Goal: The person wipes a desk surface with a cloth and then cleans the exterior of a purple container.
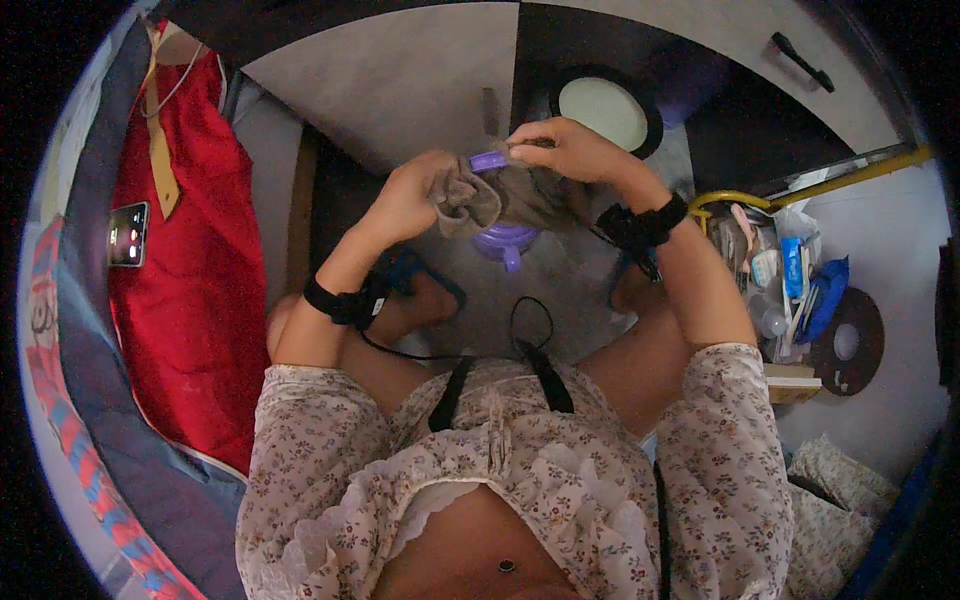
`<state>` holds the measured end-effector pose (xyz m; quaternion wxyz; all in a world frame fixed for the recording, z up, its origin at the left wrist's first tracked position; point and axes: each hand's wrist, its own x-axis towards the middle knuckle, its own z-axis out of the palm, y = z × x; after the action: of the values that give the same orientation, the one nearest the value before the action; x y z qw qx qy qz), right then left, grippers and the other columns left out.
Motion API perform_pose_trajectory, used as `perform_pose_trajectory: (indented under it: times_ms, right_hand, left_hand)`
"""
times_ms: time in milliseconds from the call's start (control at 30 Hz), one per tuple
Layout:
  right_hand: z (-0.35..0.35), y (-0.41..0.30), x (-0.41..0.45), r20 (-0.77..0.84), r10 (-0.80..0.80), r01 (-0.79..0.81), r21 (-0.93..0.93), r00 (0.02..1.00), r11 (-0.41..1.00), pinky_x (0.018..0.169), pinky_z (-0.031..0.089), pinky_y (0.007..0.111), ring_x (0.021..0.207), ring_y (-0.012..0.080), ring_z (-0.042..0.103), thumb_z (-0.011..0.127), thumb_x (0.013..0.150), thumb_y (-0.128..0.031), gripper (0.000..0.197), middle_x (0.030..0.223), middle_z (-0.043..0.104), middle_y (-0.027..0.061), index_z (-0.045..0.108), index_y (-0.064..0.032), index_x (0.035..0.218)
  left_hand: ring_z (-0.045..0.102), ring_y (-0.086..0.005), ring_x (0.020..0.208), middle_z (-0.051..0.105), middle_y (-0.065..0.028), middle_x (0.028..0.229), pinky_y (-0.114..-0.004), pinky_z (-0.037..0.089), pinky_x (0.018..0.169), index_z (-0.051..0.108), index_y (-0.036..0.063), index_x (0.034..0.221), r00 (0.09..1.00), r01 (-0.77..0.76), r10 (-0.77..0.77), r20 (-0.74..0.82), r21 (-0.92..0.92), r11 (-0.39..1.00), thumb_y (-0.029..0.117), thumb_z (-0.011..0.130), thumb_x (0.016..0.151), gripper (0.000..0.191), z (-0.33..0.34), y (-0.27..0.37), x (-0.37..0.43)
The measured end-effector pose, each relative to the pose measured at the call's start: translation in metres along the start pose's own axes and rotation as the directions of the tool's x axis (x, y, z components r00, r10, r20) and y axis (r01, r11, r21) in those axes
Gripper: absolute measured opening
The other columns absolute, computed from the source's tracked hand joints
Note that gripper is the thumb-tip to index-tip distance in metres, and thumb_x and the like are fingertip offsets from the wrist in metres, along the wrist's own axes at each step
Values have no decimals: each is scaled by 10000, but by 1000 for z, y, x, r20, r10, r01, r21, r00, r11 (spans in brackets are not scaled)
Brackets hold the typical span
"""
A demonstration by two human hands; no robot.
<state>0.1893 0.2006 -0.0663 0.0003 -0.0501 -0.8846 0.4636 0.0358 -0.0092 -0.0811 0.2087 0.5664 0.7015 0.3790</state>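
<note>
Above the floor in front of me, my left hand grips a bunched grey-brown cloth. My right hand pinches its upper edge between thumb and fingers. A small purple plastic piece, perhaps a clip, sits between the two hands, close to my right fingertips; whether the fingers hold it I cannot tell. Thin folds of cloth hang below my right hand and look blurred. Partly hidden behind them, a round purple plastic object with a small tab rests lower down, near the floor between my feet.
To the left a phone lies on red fabric, beside a tan strap. Ahead are cabinet doors and a dark-rimmed round white object. A yellow metal bar and an organizer's items, including a blue packet, stand right.
</note>
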Motion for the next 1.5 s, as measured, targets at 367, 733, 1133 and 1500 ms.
perform_pose_trajectory:
  times_ms: [367, 733, 1133, 1500]
  right_hand:
    - [-13, -15, 9, 159, -106, 172, -489, 982, 855, 666, 432, 438, 736, 372, 569, 523, 876, -197, 173, 761, 607, 162, 570, -32, 855]
    - [-23, -37, 22, 488, 112, 227, -581, 866, 781, 676, 459, 459, 762, 383, 595, 549, 787, -112, 179, 816, 632, 190, 601, -24, 934]
    - [-37, -42, 7, 497, 197, 160, -588, 845, 793, 678, 451, 443, 804, 356, 607, 557, 787, -72, 136, 811, 630, 165, 567, -45, 920]
    - [-28, 4, -21, 66, -60, 87, -563, 996, 822, 673, 450, 483, 777, 414, 586, 527, 857, -116, 128, 776, 610, 202, 529, -50, 968]
  left_hand:
    - [528, -364, 809, 559, -158, 850, -384, 440, 711, 552, 32, 863, 994, -66, 64, 84, 11, 998, 47, 644, 687, 199, 5, -17, 1]
    - [521, -376, 812, 539, -150, 834, -389, 437, 689, 530, 33, 841, 978, -185, 175, 112, 86, 979, 39, 634, 680, 192, 7, 2, -1]
    - [522, -382, 803, 539, -154, 830, -380, 448, 703, 529, 29, 867, 968, -224, 224, 115, -7, 974, 16, 630, 686, 208, 8, 9, 0]
    - [551, -387, 853, 572, -160, 885, -379, 458, 722, 569, 31, 933, 989, -89, 85, 120, 27, 996, -5, 602, 684, 253, 1, -4, -3]
